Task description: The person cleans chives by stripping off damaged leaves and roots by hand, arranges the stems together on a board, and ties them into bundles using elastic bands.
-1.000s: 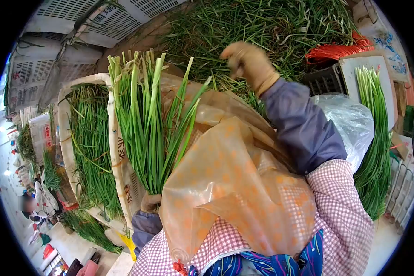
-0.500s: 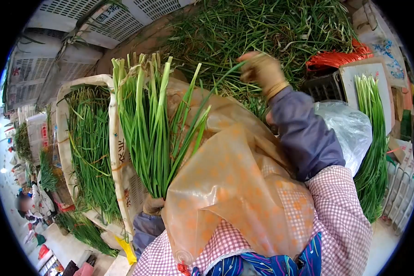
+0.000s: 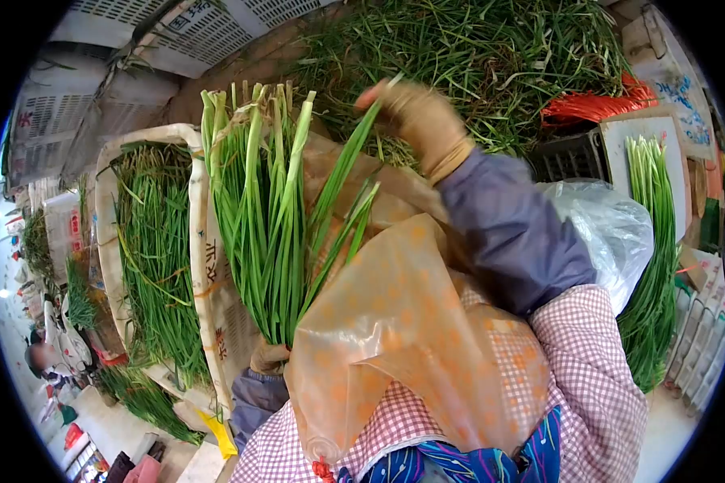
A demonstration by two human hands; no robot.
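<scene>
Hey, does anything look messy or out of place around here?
The leaf pile beyond the right hand looks messy: its leaves lie tangled every which way, whereas the bunch in the left hand and the far-right bunch run mostly one way.

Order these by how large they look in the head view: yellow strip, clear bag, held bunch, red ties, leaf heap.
1. Leaf heap, even cut off by the picture's edge
2. Held bunch, in the left hand
3. Clear bag
4. Red ties
5. Yellow strip
</scene>
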